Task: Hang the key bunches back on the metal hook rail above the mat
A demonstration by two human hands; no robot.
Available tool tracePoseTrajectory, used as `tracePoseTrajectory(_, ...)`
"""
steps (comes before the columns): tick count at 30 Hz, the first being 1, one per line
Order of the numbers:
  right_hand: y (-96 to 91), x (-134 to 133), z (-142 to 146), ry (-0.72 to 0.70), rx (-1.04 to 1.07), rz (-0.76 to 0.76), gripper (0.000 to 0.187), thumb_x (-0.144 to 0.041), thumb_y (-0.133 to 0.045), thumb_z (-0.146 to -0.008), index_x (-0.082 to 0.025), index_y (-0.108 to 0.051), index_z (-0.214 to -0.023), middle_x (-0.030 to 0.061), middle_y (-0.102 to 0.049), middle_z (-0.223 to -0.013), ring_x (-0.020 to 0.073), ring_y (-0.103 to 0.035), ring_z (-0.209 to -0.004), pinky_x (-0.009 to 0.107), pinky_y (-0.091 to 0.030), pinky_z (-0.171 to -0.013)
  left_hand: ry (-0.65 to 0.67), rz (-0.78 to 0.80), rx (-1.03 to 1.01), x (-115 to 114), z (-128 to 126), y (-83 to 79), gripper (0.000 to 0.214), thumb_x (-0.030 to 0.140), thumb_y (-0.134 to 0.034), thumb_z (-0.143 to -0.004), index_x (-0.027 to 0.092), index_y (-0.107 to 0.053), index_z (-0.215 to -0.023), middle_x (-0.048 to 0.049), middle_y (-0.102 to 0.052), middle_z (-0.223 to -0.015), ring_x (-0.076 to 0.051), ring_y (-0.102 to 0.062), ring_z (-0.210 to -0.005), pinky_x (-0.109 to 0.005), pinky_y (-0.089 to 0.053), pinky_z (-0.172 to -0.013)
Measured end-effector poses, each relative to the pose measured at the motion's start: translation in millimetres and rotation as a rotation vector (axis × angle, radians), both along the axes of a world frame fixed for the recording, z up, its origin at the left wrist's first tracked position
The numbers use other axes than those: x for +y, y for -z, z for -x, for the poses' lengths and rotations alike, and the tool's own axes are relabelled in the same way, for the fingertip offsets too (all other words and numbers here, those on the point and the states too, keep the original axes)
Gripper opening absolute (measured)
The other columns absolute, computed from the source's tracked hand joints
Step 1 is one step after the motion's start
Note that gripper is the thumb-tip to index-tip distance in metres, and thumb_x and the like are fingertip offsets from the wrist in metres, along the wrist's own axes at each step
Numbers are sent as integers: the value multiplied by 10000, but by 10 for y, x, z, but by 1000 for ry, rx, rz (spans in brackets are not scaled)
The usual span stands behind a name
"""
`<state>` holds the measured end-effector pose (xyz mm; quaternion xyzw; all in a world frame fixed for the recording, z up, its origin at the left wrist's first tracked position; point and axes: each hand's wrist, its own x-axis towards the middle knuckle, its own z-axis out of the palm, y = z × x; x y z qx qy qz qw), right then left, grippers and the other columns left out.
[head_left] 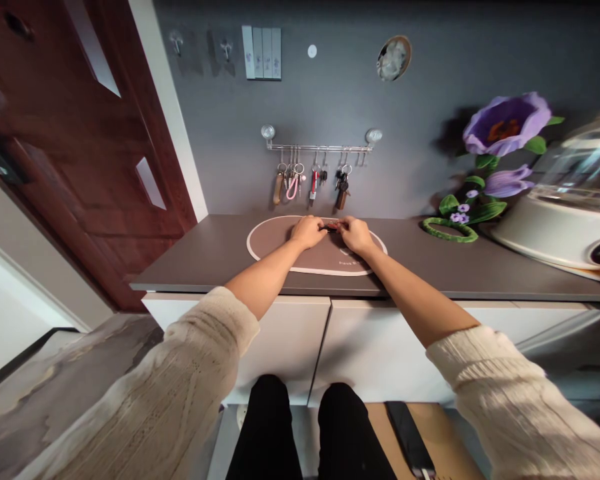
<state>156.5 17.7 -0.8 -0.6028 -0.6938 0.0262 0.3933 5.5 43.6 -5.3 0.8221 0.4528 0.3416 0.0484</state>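
Note:
Over the brown oval mat (275, 243) with its pale rim, my left hand (307, 232) and my right hand (356, 235) meet, fingers pinched. Between their fingertips is a small dark-and-red object (333, 227), too small and covered to name for sure. Both hands appear closed on it, one from each side. Just above, on the wall, a clear hook rail (320, 148) carries several hanging keys: a tan fob (279, 188), a pink loop (292, 188), a red-and-white piece (313, 187) and a brown fob (341, 200).
Purple flowers (507, 127) with a green ring base (449, 230) stand at right, beside a white appliance (555, 230) with a clear dome. A dark red door (80, 153) is at left. White cabinet doors (370, 347) lie below the counter (430, 267); a black phone (409, 437) rests lower down.

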Motion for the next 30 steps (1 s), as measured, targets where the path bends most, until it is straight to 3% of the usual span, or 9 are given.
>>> tracePoseTrajectory(5, -5, -11, -5, 27, -34, 17, 213, -161, -481, -779, -142, -652, -906, 96, -672, -916, 184, -597, -833, 259, -414, -766, -50, 74, 61, -49, 7, -42, 211, 251, -504, -756, 177, -685, -836, -74, -668, -834, -162, -561, -742, -254, -401, -694)
tracePoseTrajectory(12, -19, -25, -1, 43, -56, 38, 224, -177, -463, -796, -138, -641, -926, 96, -669, -936, 176, -596, -862, 251, -415, -784, -160, 63, 99, -47, -2, -50, 267, 228, -423, -802, 180, -683, -838, -100, -668, -921, -182, -577, -847, -273, -397, -771)
tracePoseTrajectory(23, -4, -8, 6, 18, 4, -6, 206, -184, -481, -782, -140, -636, -910, 91, -669, -880, 172, -594, -788, 271, -423, -744, -199, 75, -139, 33, 25, -26, 215, 245, -438, -806, 169, -635, -845, -90, -653, -913, -181, -570, -866, -269, -397, -770)
tracePoseTrajectory(30, -5, -35, 6, -49, 12, -57, 213, -306, -496, -776, -165, -638, -849, 58, -662, -795, 154, -569, -713, 273, -416, -710, -148, 113, -379, 109, 36, 6, 198, 269, -466, -783, 154, -626, -800, -74, -652, -856, -164, -564, -786, -264, -395, -733)
